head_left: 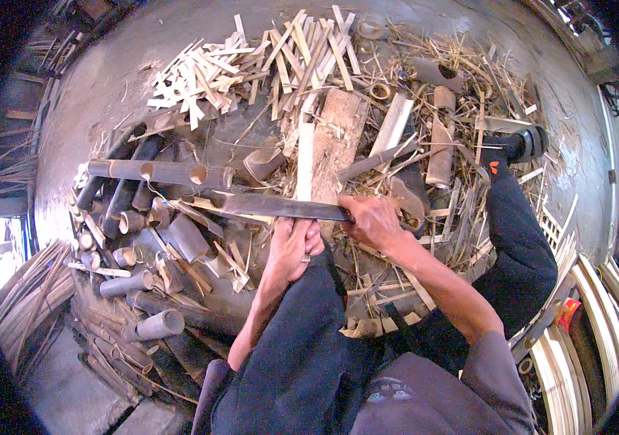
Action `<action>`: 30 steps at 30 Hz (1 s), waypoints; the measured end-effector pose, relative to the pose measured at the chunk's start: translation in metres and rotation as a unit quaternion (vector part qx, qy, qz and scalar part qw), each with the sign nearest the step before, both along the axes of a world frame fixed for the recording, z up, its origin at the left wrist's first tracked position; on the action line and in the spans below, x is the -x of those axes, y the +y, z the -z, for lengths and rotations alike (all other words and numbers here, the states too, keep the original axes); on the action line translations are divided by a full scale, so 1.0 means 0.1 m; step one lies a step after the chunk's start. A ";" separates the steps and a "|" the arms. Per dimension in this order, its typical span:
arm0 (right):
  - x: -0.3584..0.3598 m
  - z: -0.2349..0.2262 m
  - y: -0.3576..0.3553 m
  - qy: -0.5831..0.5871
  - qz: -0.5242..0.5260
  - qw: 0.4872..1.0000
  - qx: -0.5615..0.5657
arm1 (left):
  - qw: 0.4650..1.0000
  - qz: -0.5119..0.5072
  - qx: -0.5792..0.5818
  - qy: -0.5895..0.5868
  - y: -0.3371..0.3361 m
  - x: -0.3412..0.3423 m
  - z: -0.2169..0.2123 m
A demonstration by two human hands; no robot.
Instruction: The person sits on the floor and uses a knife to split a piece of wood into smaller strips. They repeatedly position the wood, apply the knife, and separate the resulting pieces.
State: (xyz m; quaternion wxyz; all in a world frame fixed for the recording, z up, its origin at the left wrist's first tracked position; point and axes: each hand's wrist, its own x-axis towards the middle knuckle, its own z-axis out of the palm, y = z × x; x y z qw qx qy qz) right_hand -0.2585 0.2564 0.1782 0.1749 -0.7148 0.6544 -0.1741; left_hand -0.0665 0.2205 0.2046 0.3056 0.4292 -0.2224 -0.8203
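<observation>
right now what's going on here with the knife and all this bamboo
A seated person is splitting bamboo. The right hand grips the handle of a long cleaver, its blade lying across the end of a pale bamboo slat that the left hand steadies over a wooden block. Cut strips are heaped beyond; bamboo tubes lie to the left.

Bamboo tubes (pixel 151 172), split slats (pixel 208 76), curved strips (pixel 599 297).

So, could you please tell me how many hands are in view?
2: the left hand grips the upright bamboo strip; the right hand holds the long knife across it.
</observation>
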 end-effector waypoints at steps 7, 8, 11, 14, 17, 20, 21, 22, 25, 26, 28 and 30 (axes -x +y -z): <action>0.29 0.06 -0.27 -0.036 0.001 0.998 0.059 | 0.999 0.009 -0.009 0.035 0.09 -0.06 -0.48; 0.43 0.13 -0.36 0.006 0.094 0.996 0.004 | 0.999 0.024 0.002 0.036 0.12 -0.09 -0.53; 1.36 0.14 -0.45 -0.015 0.292 0.948 -0.125 | 0.989 0.100 0.083 -0.068 0.37 -0.49 -0.75; 0.86 -0.12 -0.24 -0.010 0.192 0.981 -0.007 | 0.994 0.102 0.007 -0.046 0.30 -0.37 -0.31; 0.20 -0.20 -0.10 0.034 0.053 0.998 -0.031 | 0.996 0.088 0.014 -0.024 0.18 -0.02 -0.24; 0.20 -0.12 -0.16 0.047 -0.003 0.999 -0.007 | 0.996 0.085 0.004 -0.036 0.16 0.03 -0.28; 0.23 -0.09 -0.22 0.054 -0.016 0.998 -0.006 | 0.996 0.089 0.006 -0.025 0.19 -0.02 -0.38; 0.43 -0.05 -0.29 0.016 0.077 0.996 -0.051 | 0.995 0.101 0.006 -0.008 0.21 -0.04 -0.45; 1.31 -0.06 -0.54 -0.046 0.282 0.955 -0.084 | 0.988 0.141 0.068 -0.004 0.53 -0.42 -0.86; 1.53 -0.01 -0.47 -0.008 0.322 0.946 -0.049 | 0.988 0.121 0.089 -0.023 0.45 -0.49 -0.71; 1.26 0.20 -0.24 0.046 0.275 0.958 -0.068 | 0.987 0.050 0.135 -0.072 0.36 -0.40 -0.32; 0.76 0.40 0.06 -0.017 0.202 0.979 -0.021 | 0.967 0.032 0.232 -0.098 0.10 -0.23 -0.06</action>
